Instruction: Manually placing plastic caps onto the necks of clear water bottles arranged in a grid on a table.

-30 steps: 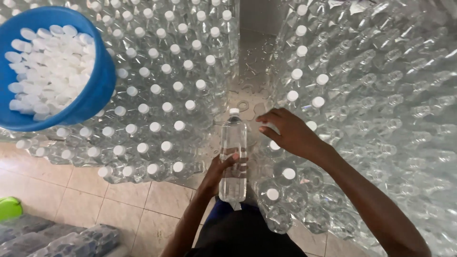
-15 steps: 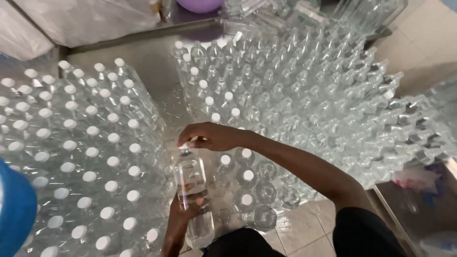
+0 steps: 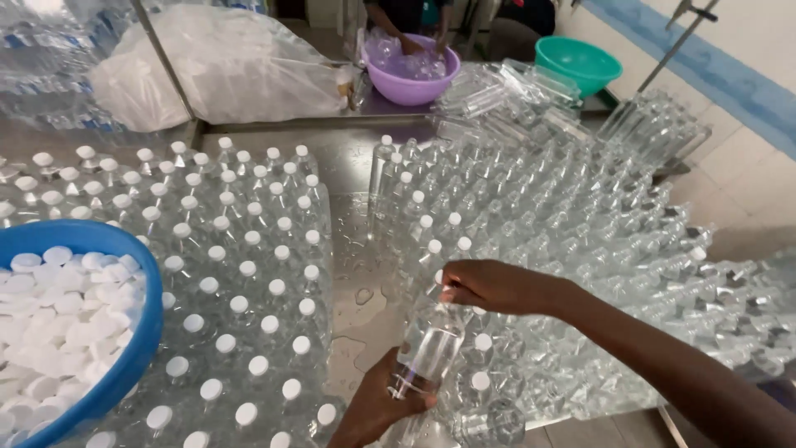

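Your left hand [image 3: 377, 406] gripping a clear plastic bottle [image 3: 427, 348] at 6 o'clock, your right hand [image 3: 497, 286] clenched on its top, wet steel table [image 3: 356, 241], capped bottles [image 3: 240, 257], blue cap basin [image 3: 124, 332] at 8, purple tub [image 3: 410, 79] at 12.

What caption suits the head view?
Left hand holds a clear bottle while right hand grips its top, among rows of capped bottles.

The right hand [image 3: 497, 286] covers the bottle [image 3: 427, 348] top, so its cap cannot be seen. The left hand [image 3: 377, 406] is cut off by the bottom edge. The blue bowl [image 3: 124, 249] is cut off at the left edge. A person at the purple basin [image 3: 414, 79] shows hands only.
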